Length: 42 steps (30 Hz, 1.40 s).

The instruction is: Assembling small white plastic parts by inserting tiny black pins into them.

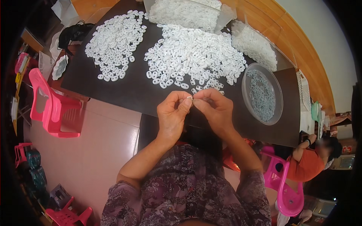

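Both my hands meet over the near edge of the dark table, fingertips nearly touching. My left hand (172,113) is closed in a pinch on a small white plastic piece (189,97), mostly hidden by the fingers. Thumb and forefinger of my right hand (215,110) press together against the same spot; what they hold is too small to make out. Just beyond lies a wide pile of white oval two-holed plastic pieces (196,56). A second pile of such pieces (115,41) spreads at the far left. To the right, a round clear tub (279,109) contains many small grey screws (262,94).
Clear bags of white pieces (183,13) (254,45) stand along the back of the dark table (132,90). A pink chair (52,105) is at left. On the right, a person in an orange top (307,165) sits near another pink chair (283,184).
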Each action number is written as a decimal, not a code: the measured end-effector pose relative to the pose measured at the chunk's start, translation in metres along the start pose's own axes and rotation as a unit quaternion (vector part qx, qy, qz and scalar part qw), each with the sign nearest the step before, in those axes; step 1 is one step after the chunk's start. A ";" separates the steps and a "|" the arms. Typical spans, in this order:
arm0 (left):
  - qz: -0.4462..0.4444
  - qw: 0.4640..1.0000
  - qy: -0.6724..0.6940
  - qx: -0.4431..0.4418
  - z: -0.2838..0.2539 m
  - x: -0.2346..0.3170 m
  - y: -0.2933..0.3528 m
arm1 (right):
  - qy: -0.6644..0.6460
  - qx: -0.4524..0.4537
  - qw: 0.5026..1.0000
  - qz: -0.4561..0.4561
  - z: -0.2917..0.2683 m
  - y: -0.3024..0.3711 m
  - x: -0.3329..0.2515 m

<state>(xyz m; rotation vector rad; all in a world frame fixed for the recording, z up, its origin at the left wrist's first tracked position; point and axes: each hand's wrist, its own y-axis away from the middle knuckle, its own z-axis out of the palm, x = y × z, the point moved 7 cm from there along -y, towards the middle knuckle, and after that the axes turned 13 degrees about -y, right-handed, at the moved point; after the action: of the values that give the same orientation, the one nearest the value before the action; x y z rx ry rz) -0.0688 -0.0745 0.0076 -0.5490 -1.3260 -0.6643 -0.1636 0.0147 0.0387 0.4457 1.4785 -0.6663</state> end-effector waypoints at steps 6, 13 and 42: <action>0.018 0.998 -0.053 0.028 -0.003 0.004 0.004 | 0.112 -0.009 0.991 -0.066 0.002 -0.001 0.000; 0.100 0.975 -0.174 0.100 -0.007 0.003 0.008 | 0.174 0.006 0.978 -0.113 0.011 0.002 0.008; 0.010 0.998 0.010 0.068 -0.036 -0.004 -0.004 | 0.447 -0.092 0.846 -0.277 0.036 -0.041 0.007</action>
<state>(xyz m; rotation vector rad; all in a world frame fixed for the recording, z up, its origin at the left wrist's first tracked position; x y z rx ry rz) -0.0469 -0.1023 -0.0020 -0.4437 -1.3350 -0.5563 -0.1632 -0.0406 0.0392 0.1552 2.5998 -0.7962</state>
